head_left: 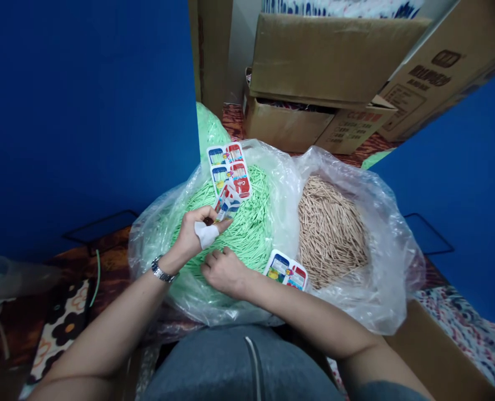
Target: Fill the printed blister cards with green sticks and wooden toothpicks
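Left hand (195, 231) grips a strip of printed packets (229, 175), fingers pinched on its lower end at about 12 o'clock from the hand; strip stands up and leans slightly right. Four packet panels countable in two rows of two, plus a crumpled one at the pinch. Glossy film, blue/red/white print, rounded-rectangle panels. White tape or bandage wraps the left thumb. Metal-link watch (162, 271) on the left wrist.

Right hand (224, 272) sits at 4 o'clock from the left, just beside it, fingers curled down into the green sticks (251, 223); cannot tell whether they hold any. One more packet piece (287, 270), two panels visible, lies at 3 o'clock of the right hand, touching the forearm edge, on the bag plastic between the two heaps.

Two heaps, each in a clear crinkled plastic bag (381, 267):
- green: thin, straight, pale mint sticks, too many to count, heaped under both hands
- tan sticks (328, 231): same thin shape, wood-coloured, at 3 o'clock of the green heap, bags touching

Behind, at 12 to 1 o'clock: three cardboard boxes visible. One open box (289, 125) with a flap, a large one (334, 55) resting over it, a third printed one (443, 72) leaning at the right. A cardboard edge (435, 351) also at 5 o'clock.

Blue walls left and right. Patterned mat (63, 323) with flower shapes at 8 o'clock. Grey trousers at the bottom.
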Motion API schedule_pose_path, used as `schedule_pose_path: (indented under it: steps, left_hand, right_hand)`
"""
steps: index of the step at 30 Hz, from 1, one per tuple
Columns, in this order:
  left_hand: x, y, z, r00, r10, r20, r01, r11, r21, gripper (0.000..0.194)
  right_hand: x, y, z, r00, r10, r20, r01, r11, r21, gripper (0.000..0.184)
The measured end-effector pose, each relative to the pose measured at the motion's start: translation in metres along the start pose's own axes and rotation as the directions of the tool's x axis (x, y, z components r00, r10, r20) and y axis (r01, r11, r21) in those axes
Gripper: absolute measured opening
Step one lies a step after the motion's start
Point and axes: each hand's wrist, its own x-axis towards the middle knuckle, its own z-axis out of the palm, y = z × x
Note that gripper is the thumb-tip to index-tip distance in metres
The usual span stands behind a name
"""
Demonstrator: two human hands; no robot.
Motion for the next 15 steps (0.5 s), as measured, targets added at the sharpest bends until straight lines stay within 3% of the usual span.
schedule_pose_path:
  steps: [6,15]
  left_hand:
    - [-0.002,0.002,-0.005,1.000,0.007,-0.002,-0.007,1.000,0.028,0.030]
    - [-0.003,-0.002,-0.006,1.000,0.019,0.001,-0.019,1.000,-0.002,0.031]
  right_hand:
    - [0.010,0.003,-0.015,0.988,-0.067,0.136,0.066,0.998,0.010,0.019]
    - [0.027,-0.011,-0.011,0.990,-0.095,0.103,0.098,0.995,-0.030,0.023]
